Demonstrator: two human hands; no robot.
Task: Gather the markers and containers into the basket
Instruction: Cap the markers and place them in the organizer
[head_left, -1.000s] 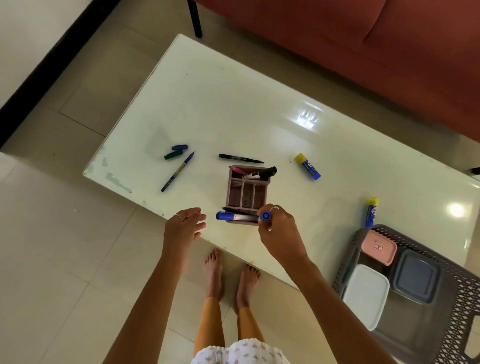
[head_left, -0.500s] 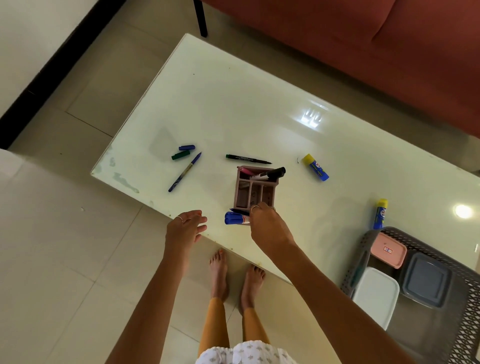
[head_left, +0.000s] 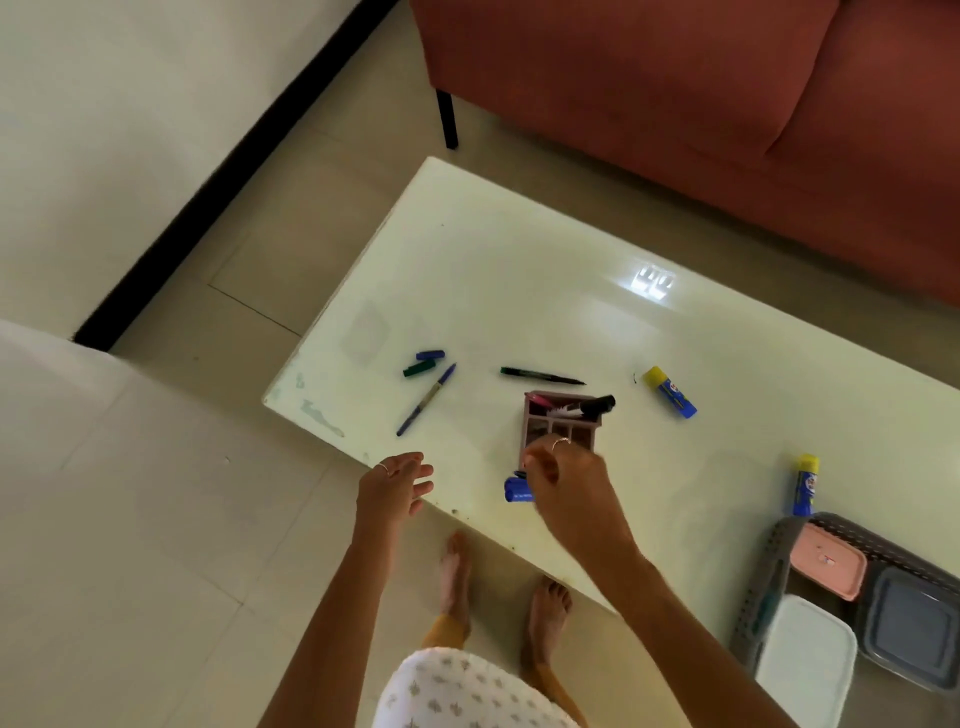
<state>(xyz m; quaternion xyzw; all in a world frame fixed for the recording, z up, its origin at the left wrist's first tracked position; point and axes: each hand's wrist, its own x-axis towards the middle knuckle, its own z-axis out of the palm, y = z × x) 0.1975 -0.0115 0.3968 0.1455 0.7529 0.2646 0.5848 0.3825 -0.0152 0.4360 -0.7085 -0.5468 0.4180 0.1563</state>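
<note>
1. Three containers (head_left: 828, 561) lay in the basket (head_left: 769, 587) at the table's (head_left: 519, 260) near right corner.
2. Markers (head_left: 426, 399) remained scattered mid-table, some in the organiser (head_left: 560, 431).
3. Right hand (head_left: 566, 480) blurred at the organiser, grip undeterminable; left hand (head_left: 393, 487) spread, empty.

Right hand (head_left: 563, 480) perhaps pinching marker (head_left: 517, 490).

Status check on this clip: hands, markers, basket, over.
Left hand open, holding nothing. Right hand over pink organizer, grip blurred. Loose markers on table. Basket holds three containers. Nothing blocking.
</note>
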